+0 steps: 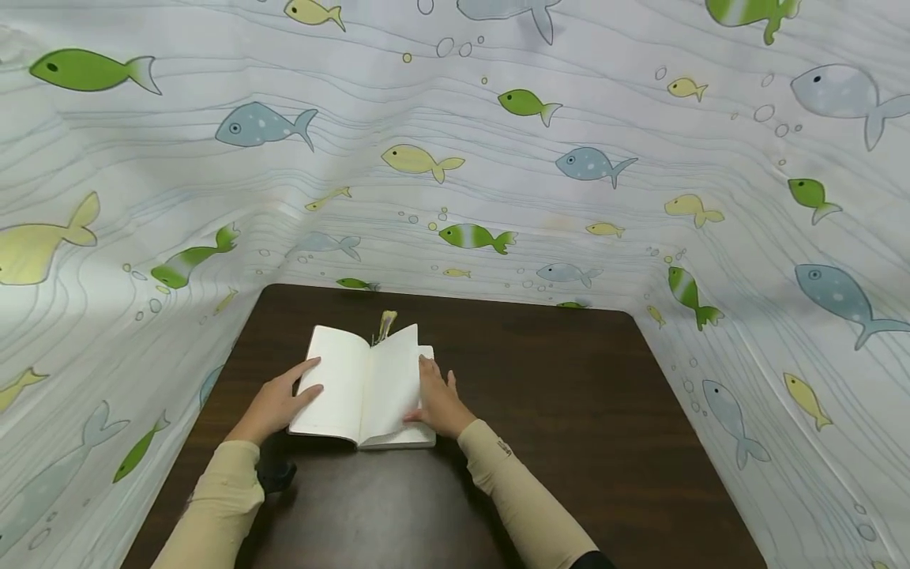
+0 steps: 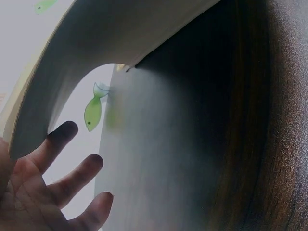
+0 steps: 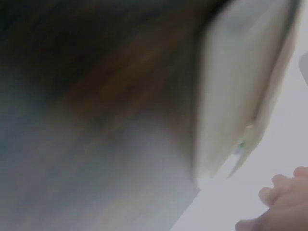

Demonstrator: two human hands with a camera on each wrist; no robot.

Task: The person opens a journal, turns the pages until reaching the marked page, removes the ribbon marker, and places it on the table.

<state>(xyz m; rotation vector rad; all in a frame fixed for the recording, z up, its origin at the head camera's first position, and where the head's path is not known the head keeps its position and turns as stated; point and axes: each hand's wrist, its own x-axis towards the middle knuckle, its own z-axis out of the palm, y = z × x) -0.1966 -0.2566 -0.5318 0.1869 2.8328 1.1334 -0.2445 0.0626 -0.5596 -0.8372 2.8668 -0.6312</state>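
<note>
A notebook (image 1: 337,379) with blank white pages lies open toward the back left of the dark table. My left hand (image 1: 273,403) holds its left side, with thumb and index finger over the page. In the left wrist view, the other fingers are spread below the raised cover (image 2: 91,43). A single page (image 1: 391,383) stands lifted over the right half. My right hand (image 1: 441,399) is at that page's outer edge, thumb on its face and fingers on the far side. The right wrist view is blurred, with the right hand (image 3: 284,202) at its lower right.
A yellowish tassel (image 1: 387,324) sticks out at the notebook's top edge. The dark wooden table (image 1: 569,427) extends right and toward me. White cloth (image 1: 483,190) printed with fish surrounds its back and sides. A black wrist device (image 1: 276,472) sits by the left wrist.
</note>
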